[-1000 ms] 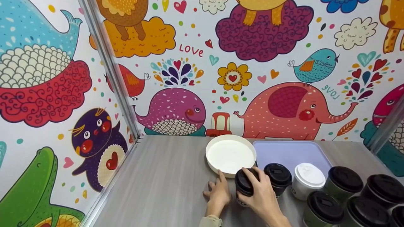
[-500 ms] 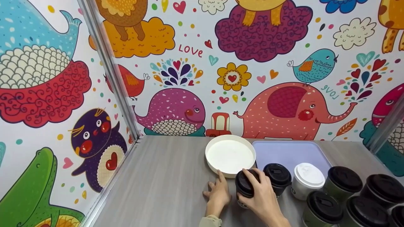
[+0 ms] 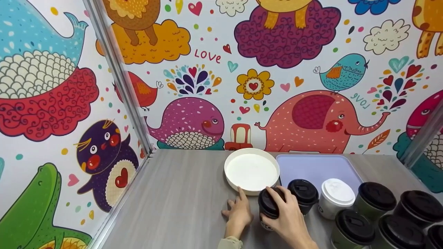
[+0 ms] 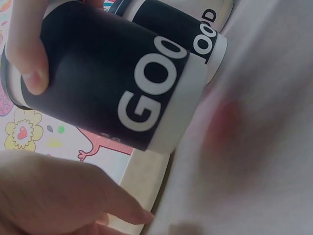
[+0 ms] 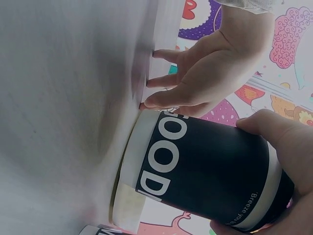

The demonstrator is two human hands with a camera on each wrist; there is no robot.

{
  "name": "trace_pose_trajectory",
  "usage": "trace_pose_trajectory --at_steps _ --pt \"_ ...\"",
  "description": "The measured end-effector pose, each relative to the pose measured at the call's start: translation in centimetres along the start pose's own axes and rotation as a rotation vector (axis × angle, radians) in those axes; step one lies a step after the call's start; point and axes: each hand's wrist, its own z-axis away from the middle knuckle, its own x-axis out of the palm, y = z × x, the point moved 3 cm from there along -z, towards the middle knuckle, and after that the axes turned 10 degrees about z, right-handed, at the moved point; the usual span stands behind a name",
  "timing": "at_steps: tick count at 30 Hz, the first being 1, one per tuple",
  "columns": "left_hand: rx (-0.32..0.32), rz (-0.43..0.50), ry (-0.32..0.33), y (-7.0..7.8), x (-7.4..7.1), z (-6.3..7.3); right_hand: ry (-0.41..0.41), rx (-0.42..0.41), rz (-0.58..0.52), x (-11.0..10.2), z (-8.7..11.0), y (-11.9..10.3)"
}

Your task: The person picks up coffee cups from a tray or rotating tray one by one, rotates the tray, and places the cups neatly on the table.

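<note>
My right hand [image 3: 289,215] grips a paper coffee cup [image 3: 265,204] with a black lid, fingers and thumb round its upper part. In the right wrist view the cup [image 5: 210,166] shows a dark sleeve with large white letters. Beside it, my left hand [image 3: 239,211] has its fingers spread, the fingertips down at the tabletop. Its index fingertip is right at the near rim of a round cream dish [image 3: 252,173]. In the left wrist view, part of the dish wall [image 4: 142,181] shows behind that hand. The held cup stands just in front of the dish.
Right of the held cup is another black-lidded cup [image 3: 303,193], then a white-lidded cup [image 3: 337,195]. Several more black-lidded cups [image 3: 377,199] crowd the right side. Behind them lies a lilac tray [image 3: 318,166]. Patterned walls [image 3: 193,86] bound the grey table [image 3: 173,200].
Both hands, the cup and the dish keep their places; only the head view has shifted very slightly.
</note>
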Motion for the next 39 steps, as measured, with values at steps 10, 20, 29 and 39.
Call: trace_pose_trajectory --at_steps 10,20,29,39 --pt "0.011 0.001 0.001 0.09 0.07 0.03 -0.030 0.023 0.000 -0.12 0.31 -0.02" --pt "0.019 0.002 0.019 0.09 -0.01 0.19 -0.060 0.042 -0.014 -0.46 0.47 0.10" --pt "0.003 -0.010 0.005 0.09 -0.05 0.09 -0.054 0.034 -0.016 -0.64 0.62 0.08" --pt "0.008 -0.006 -0.006 0.24 -0.12 0.20 -0.078 0.069 -0.022 -0.89 0.66 0.21"
